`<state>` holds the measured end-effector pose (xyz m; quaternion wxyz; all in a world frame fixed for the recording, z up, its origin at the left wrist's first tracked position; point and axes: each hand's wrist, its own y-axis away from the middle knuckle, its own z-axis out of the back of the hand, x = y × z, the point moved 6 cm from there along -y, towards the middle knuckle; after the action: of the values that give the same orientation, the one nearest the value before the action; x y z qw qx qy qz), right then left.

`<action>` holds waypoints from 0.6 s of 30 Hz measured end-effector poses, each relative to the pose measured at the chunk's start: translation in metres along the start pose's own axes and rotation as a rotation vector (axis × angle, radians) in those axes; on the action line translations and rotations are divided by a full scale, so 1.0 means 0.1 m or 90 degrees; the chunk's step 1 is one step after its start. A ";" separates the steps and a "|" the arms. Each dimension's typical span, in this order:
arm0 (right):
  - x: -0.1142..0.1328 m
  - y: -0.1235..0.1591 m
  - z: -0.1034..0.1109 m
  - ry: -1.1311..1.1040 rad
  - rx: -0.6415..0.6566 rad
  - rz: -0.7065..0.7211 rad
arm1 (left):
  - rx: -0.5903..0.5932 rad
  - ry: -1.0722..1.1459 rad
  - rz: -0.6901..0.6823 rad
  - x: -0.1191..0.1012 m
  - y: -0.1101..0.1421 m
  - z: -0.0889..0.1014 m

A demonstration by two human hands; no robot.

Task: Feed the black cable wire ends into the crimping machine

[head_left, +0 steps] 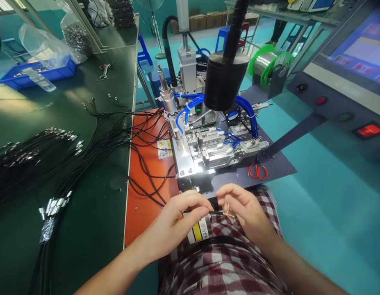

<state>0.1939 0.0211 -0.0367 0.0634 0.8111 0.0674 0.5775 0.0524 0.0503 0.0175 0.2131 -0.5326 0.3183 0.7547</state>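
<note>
My left hand (185, 215) pinches a thin black cable (217, 212) between thumb and fingers, just short of its stripped end. From that end fan out fine coloured wires (229, 216), among them orange and pale ones. Right at these wires, my right hand (243, 207) has its thumb and fingers curled in. Whether a wire is caught between its fingertips is hidden. Both hands are above my lap, in front of a metal bench machine (208, 151) with small cylinders and blue air tubes.
Black cables (110, 137) run from the dark green table (97, 213) over the orange board (146, 164). Red-handled cutters (258, 171) lie at the machine's right. A black nozzle (225, 82) hangs above. Further off are a blue tray (62, 69), a green wire spool (265, 63) and a screen panel (356, 61).
</note>
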 end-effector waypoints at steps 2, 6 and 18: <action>0.03 0.04 0.00 -0.062 0.022 0.022 | -0.040 -0.038 -0.004 0.00 0.01 0.02; 0.05 0.09 -0.04 -0.072 0.039 0.021 | -0.099 -0.159 -0.005 0.01 0.06 -0.01; 0.05 -0.03 -0.02 -0.018 -0.037 -0.021 | -0.064 0.047 0.050 0.13 -0.07 -0.06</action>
<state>0.1933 0.0252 -0.0319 0.0974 0.8158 0.0630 0.5666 0.0566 0.0515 0.0023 0.1448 -0.5574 0.3084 0.7571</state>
